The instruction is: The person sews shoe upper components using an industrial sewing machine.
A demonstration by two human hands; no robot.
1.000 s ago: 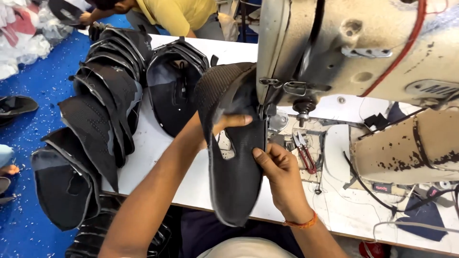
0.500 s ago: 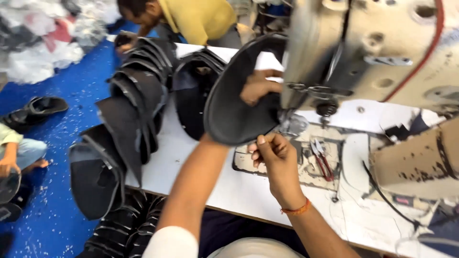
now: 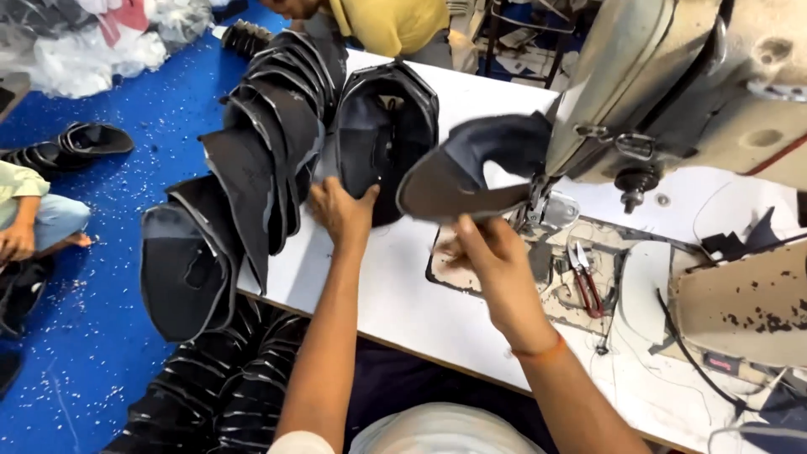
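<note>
Fingers of the right hand (image 3: 492,252) pinch the near edge of a dark shoe upper (image 3: 471,172), holding it lifted just off the white table (image 3: 403,294) with its far end tucked under the sewing machine head (image 3: 672,92). Left hand (image 3: 340,210) lies spread and unclenched, palm down, against the stack of black shoe uppers (image 3: 382,134) beside the long overlapping row (image 3: 252,168) that hangs off the table's edge. Red-handled thread snips (image 3: 584,273) lie on the machine bed, just right of the working hand.

place: sewing workshop | cues: industrial sewing machine (image 3: 672,84), stacked black cut pieces (image 3: 252,168), worktable (image 3: 403,303)
</note>
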